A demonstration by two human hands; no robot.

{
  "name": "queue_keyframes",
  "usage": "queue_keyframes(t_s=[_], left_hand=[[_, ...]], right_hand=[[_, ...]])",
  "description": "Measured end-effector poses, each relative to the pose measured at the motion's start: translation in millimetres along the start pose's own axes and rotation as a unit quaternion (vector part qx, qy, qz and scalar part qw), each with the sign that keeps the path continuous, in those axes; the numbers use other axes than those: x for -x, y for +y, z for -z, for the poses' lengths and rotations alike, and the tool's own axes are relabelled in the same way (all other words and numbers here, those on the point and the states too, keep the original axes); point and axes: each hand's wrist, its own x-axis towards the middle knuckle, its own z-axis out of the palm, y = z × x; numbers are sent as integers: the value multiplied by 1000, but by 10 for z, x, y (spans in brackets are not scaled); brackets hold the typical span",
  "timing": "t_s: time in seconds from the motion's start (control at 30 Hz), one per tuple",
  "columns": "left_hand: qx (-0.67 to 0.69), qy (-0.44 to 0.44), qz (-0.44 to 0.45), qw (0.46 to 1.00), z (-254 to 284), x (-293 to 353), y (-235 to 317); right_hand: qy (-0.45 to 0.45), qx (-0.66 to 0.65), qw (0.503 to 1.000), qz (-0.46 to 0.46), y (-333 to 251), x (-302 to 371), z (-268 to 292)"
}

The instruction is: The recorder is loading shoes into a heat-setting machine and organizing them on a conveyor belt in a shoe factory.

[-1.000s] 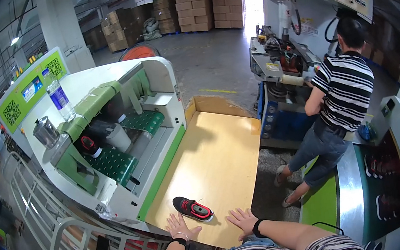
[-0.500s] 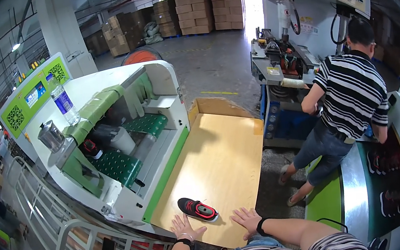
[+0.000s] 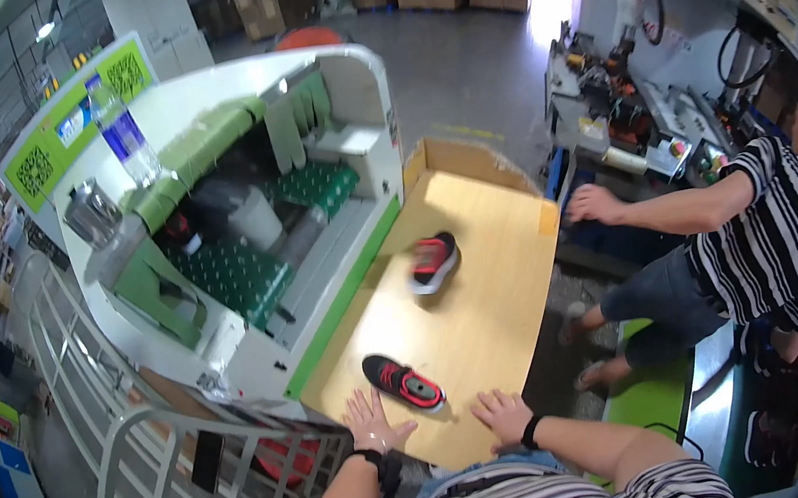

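Spread flat on the near left part of the wooden tabletop (image 3: 484,207) is my left hand (image 3: 372,424), open, just beside a black sneaker with red laces and lining (image 3: 401,380). The hand seems not to touch the shoe. On the other side of that shoe, my right hand (image 3: 505,417) lies open at the near edge of the board. Neither hand holds anything. A second black and red sneaker (image 3: 434,264) is farther out on the board, smeared by motion, with its pale sole turned toward me.
Left of the board stands a white and green machine (image 3: 366,72) with a green dotted belt (image 3: 236,275), a bottle (image 3: 125,139) and a metal cup (image 3: 93,214) on top. A metal rack (image 3: 135,465) is nearer. At right, a co-worker (image 3: 760,232) reaches toward the board.
A second sneaker has appeared on the board. The co-worker has turned and stretched an arm toward it. The view has shifted; my hands stay flat near the first shoe.
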Motion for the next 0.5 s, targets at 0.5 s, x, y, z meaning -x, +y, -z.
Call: queue_keyframes(t_s=[0.5], left_hand=[[420, 161, 44, 892, -103, -222, 819]], right_hand=[[420, -78, 903, 43, 200, -2322, 1755]])
